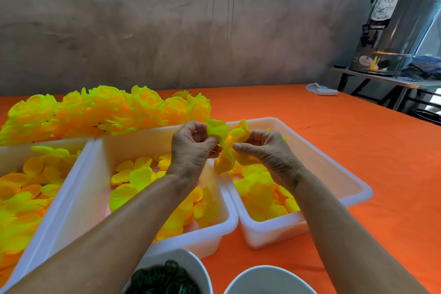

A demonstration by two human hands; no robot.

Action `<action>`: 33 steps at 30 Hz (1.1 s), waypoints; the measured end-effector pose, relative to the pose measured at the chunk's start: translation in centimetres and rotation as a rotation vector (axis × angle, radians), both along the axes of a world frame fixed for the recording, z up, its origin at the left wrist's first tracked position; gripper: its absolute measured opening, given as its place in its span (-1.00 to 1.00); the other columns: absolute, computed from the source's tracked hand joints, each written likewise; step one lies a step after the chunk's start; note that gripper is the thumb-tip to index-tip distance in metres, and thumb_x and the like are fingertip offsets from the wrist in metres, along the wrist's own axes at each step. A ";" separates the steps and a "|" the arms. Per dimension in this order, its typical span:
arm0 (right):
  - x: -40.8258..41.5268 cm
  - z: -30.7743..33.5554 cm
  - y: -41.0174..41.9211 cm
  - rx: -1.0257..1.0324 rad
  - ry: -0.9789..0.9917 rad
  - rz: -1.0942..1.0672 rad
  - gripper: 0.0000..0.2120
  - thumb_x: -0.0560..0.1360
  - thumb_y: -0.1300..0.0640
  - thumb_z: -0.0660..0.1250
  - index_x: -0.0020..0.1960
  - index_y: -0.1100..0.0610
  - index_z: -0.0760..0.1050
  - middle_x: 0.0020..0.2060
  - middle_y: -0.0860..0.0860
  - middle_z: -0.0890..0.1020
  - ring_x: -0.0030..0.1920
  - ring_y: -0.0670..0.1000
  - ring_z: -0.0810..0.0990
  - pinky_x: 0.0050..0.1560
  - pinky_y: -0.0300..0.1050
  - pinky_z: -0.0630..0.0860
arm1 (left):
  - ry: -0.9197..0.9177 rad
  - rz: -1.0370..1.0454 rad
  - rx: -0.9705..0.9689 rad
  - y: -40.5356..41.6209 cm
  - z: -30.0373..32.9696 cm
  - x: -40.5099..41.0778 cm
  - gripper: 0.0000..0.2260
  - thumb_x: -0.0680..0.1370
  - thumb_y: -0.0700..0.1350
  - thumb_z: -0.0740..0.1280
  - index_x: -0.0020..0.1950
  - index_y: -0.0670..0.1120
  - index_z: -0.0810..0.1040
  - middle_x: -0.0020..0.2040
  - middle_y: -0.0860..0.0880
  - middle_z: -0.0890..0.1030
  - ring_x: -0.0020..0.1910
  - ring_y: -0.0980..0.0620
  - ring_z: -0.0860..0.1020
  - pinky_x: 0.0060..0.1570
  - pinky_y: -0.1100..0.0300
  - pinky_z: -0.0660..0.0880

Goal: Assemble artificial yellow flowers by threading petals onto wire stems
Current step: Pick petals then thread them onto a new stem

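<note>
Grey stained wall [167, 19] behind; orange table [358, 150] below, with bare cloth stretching away to the right of the trays. Held above the seam between middle tray [167, 234] and right tray [346, 174]: a bunch of yellow petals [226, 148], greenish at the upper folds, orange-yellow lower down, crumpled and hanging. Left hand [191, 153] curled, fingertips pinching the petals' upper left fold. Right hand [265, 150] curled too, fingers closed on the right side of the bunch. No wire stem made out between the hands, possibly hidden inside the folds. Left tray [71, 148] cut off by the frame edge, heaped with loose petals. Finished flowers [107, 112] piled along the far side, behind the trays. Near edge: dark bowl [191, 267] holding green tangled bits, hard to identify, and a second bowl [267, 277] beside it, both cropped. Steel urn [401, 31] on a side stand, far right, partly cut off.
</note>
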State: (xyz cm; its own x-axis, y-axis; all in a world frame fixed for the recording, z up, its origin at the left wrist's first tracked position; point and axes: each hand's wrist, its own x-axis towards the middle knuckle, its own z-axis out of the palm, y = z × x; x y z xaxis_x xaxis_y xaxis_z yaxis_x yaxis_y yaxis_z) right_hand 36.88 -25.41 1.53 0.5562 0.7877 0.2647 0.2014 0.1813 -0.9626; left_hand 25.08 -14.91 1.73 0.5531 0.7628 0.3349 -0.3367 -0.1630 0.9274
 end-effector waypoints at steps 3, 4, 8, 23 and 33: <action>0.0 0.1 0.0 -0.001 -0.013 0.035 -0.89 0.41 0.36 0.38 -0.09 0.22 0.59 -0.37 -0.05 0.67 -0.39 -0.15 0.58 -0.38 -0.30 0.49 | 0.004 -0.039 -0.007 -0.1 0.1 0.0 -0.87 0.44 -0.32 0.42 -0.14 -0.10 0.56 -0.34 0.07 0.63 -0.41 0.22 0.57 -0.47 0.34 0.47; 0.0 0.1 0.0 -0.003 -0.015 0.032 -0.89 0.42 0.36 0.37 -0.08 0.22 0.60 -0.36 -0.05 0.67 -0.39 -0.15 0.57 -0.38 -0.30 0.48 | 0.008 -0.048 -0.022 -0.1 0.2 -0.1 -0.88 0.45 -0.31 0.41 -0.15 -0.09 0.58 -0.36 0.08 0.64 -0.41 0.23 0.57 -0.47 0.35 0.46; 0.3 -0.2 0.1 -0.080 -0.024 -0.110 -0.90 0.46 0.37 0.33 -0.13 0.23 0.59 -0.47 -0.05 0.58 -0.51 -0.19 0.47 -0.41 -0.28 0.42 | -0.034 0.024 -0.193 0.3 0.6 -0.1 -0.87 0.50 -0.28 0.35 -0.19 -0.08 0.52 -0.27 -0.02 0.60 -0.37 0.10 0.55 -0.45 0.30 0.48; 2.4 0.3 -0.3 0.294 0.429 -0.535 -0.80 0.45 0.38 0.34 -0.22 0.11 0.56 -0.48 -0.10 0.63 -0.32 -0.04 0.60 -0.20 -0.14 0.58 | -0.050 -0.082 -0.083 0.1 -0.3 0.3 -0.87 0.48 -0.33 0.37 -0.18 -0.12 0.52 -0.33 0.02 0.64 -0.33 0.14 0.60 -0.33 0.31 0.54; 1.8 0.8 -0.5 0.353 0.378 -0.447 -0.86 0.43 0.37 0.37 -0.14 0.14 0.56 -0.23 0.06 0.63 -0.20 0.02 0.60 -0.11 -0.07 0.57 | 0.211 -0.168 0.348 -1.4 -1.1 0.8 -0.79 0.49 -0.31 0.37 0.09 -0.13 0.48 -0.34 -0.07 0.55 -0.38 0.11 0.53 -0.35 0.27 0.49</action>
State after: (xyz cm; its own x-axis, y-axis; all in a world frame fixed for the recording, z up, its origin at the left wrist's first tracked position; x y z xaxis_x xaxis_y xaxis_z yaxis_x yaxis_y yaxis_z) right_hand 38.69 -25.94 2.30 0.9129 0.3629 0.1870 -0.0085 0.4749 -0.8800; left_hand 25.88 -16.33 0.59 0.7436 0.5182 0.4225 -0.1944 -0.4371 0.8782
